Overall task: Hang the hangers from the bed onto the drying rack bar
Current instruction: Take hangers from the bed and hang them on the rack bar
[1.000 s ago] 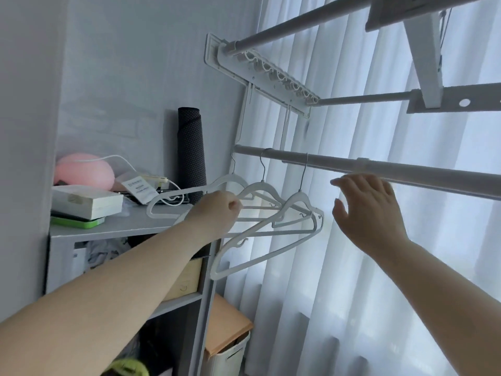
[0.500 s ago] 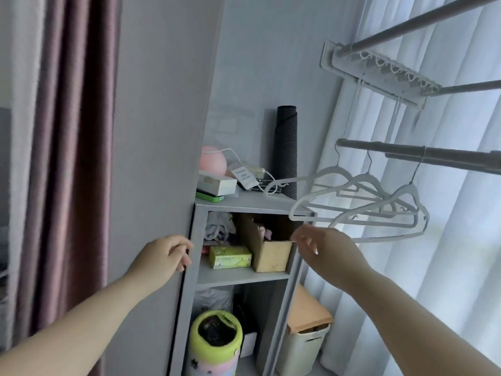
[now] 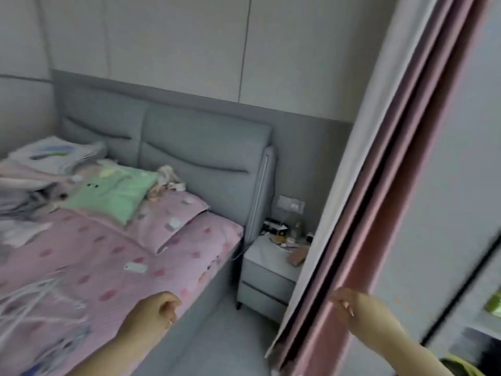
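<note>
Facing the bed [image 3: 206,240], left hand [image 3: 160,310] and right hand [image 3: 360,308] empty (fingers loose), you should next grab its white hangers [image 3: 40,294].

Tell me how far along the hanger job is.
Done: three hangers hung on the rack bar a second ago; the rack is out of view now. In hand: nothing; left hand and right hand are empty. Left: white hangers, blurred, lie on the bed.
</note>
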`<state>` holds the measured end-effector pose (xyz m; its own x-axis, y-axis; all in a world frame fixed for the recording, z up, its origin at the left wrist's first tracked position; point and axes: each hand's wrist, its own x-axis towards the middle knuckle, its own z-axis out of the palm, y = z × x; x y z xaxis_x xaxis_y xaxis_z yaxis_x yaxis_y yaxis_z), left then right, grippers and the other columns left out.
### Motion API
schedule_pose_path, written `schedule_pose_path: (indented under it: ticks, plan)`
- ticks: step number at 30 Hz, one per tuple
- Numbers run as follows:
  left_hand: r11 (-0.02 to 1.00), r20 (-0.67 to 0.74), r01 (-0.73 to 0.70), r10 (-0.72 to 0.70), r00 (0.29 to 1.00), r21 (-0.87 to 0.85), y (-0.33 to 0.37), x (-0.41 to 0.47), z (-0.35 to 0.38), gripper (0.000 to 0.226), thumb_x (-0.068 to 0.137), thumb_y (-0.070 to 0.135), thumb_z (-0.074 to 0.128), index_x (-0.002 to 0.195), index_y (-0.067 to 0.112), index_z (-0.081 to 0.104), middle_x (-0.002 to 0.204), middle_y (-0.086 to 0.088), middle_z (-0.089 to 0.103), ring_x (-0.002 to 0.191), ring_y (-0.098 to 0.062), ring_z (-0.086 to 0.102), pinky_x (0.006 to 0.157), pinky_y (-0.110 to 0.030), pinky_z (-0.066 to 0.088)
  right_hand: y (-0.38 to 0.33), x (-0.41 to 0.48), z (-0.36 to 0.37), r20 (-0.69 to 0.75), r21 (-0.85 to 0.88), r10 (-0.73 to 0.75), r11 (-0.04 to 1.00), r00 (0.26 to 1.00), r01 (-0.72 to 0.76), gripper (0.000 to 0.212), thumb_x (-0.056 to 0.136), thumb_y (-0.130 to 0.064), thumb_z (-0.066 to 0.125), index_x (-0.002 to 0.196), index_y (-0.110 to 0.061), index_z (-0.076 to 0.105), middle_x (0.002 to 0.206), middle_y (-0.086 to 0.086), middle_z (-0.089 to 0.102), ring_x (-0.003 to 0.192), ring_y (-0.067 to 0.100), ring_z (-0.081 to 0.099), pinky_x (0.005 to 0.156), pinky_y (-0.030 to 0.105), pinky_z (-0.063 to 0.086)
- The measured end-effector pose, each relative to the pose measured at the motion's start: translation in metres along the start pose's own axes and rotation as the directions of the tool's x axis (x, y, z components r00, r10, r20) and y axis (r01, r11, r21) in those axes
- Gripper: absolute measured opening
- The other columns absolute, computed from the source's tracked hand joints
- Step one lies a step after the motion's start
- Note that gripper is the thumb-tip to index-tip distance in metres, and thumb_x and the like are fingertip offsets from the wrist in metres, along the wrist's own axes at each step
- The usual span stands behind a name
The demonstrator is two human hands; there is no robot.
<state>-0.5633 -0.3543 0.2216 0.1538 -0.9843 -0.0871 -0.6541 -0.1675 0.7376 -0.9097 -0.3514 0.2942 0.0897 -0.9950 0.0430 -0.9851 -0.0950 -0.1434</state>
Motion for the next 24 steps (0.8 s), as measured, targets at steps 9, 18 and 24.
schedule_pose_path:
  ticks: [9, 18, 24]
  plan:
    - [0.922, -0.117, 0.382, -0.373, 0.92, 0.064, -0.191, 0.002, -0.075, 0.036, 0.096, 0.018, 0.039, 0.064, 0.034, 0.038, 0.075, 0.011, 0.059, 0.076, -0.012, 0.057, 0.062, -0.021, 0.036, -0.213, 0.103, 0.15, 0.359, 0.151, -0.257, 0.965, 0.897, 0.216, 0.028, 0.094, -0.029, 0.038, 0.102, -0.042, 0.062, 0.122, -0.003, 0.061, 0.112, 0.017, 0.057, 0.083, 0.021, 0.04]
    - [0.75, -0.156, 0.653, -0.635, 0.756, 0.11, -0.276, 0.033, -0.096, 0.026, 0.097, 0.023, 0.034, 0.081, 0.043, 0.039, 0.108, 0.004, 0.061, 0.109, -0.011, 0.057, 0.078, -0.019, 0.039, -0.348, 0.202, 0.272, 0.592, 0.268, -0.514, 0.852, 0.621, 0.45, 0.027, 0.097, -0.024, 0.035, 0.123, -0.03, 0.043, 0.133, -0.008, 0.049, 0.12, 0.006, 0.048, 0.096, 0.014, 0.034]
    - [0.615, -0.209, 0.784, -0.759, 0.617, 0.082, -0.327, 0.056, -0.114, 0.033, 0.097, 0.021, 0.033, 0.125, 0.031, 0.049, 0.131, 0.009, 0.052, 0.118, -0.008, 0.051, 0.097, -0.018, 0.037, -0.429, 0.249, 0.326, 0.704, 0.292, -0.551, 0.8, 0.449, 0.524, 0.043, 0.097, -0.025, 0.037, 0.14, -0.025, 0.031, 0.144, -0.007, 0.038, 0.13, 0.011, 0.041, 0.104, 0.022, 0.034]
